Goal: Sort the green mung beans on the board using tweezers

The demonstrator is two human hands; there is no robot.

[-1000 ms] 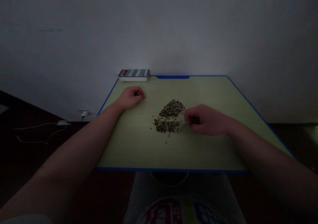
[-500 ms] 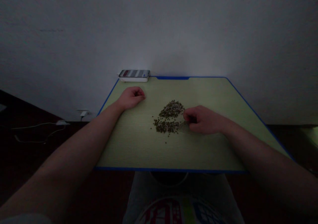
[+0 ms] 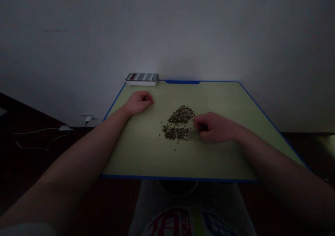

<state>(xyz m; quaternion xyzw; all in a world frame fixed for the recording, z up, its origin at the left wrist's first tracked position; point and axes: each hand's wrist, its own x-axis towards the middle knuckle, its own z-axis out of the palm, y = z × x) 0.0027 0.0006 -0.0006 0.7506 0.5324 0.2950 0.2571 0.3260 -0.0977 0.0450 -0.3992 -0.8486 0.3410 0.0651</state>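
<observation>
2 heaps of small, dark brown, roundish grains (image 3: 182, 114) lie near the middle of a pale yellow-green, blue-edged, rectangular surface (image 3: 146, 155). The lower heap (image 3: 174, 134) sits at about 6 o'clock from the upper heap, with loose grains between them and a few scattered about, 1 of them apart at 6 o'clock. At 3 o'clock, just beside the lower heap, is a clear, flat piece with curved lines (image 3: 193, 135). The right hand (image 3: 216, 127), fingers bent inward, partly covers that piece; I cannot tell whether it grips it. The left hand (image 3: 140, 102) rests on the surface at about 10 o'clock from the heaps, loosely curled; whether it encloses anything I cannot tell. At 12 o'clock from the left hand, a dark-framed phone (image 3: 142, 77) lies on a white, low box (image 3: 142, 83).
</observation>
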